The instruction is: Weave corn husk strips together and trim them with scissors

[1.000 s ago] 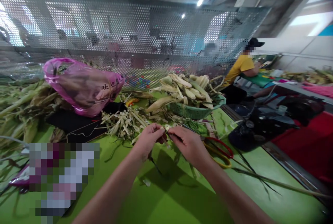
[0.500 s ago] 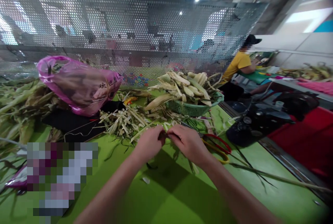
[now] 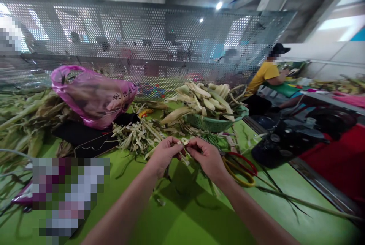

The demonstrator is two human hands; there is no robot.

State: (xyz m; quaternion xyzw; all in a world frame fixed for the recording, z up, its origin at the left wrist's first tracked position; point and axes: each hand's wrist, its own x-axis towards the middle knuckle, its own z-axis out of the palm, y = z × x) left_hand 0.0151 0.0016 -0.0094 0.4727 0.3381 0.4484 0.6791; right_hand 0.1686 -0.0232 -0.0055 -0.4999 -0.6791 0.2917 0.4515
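Over the green tabletop (image 3: 182,218), my left hand (image 3: 163,157) pinches a small pale strip of corn husk (image 3: 184,158) between thumb and fingers. My right hand (image 3: 205,157) is closed on the same pale piece from the other side, the fingertips of both hands almost meeting. Its upper end looks curled or looped; finer detail is too small to tell. Just right of my right hand lie scissors (image 3: 253,169) with red and yellow handles, blades partly hidden. Beyond my left hand is a heap of cut husk strips (image 3: 138,135).
Behind my hands stands a green basket (image 3: 213,124) heaped with dried husks. A pink plastic bag (image 3: 97,97) and more husks (image 3: 31,119) fill the left. Long stalks (image 3: 308,201) cross the right side. A person in yellow (image 3: 266,74) sits beyond, past a perforated metal screen (image 3: 142,28).
My fingers have shifted and opened up slightly, so the pale husk piece between them now shows. The whole view has moved a little, with things appearing slightly lower and further right.
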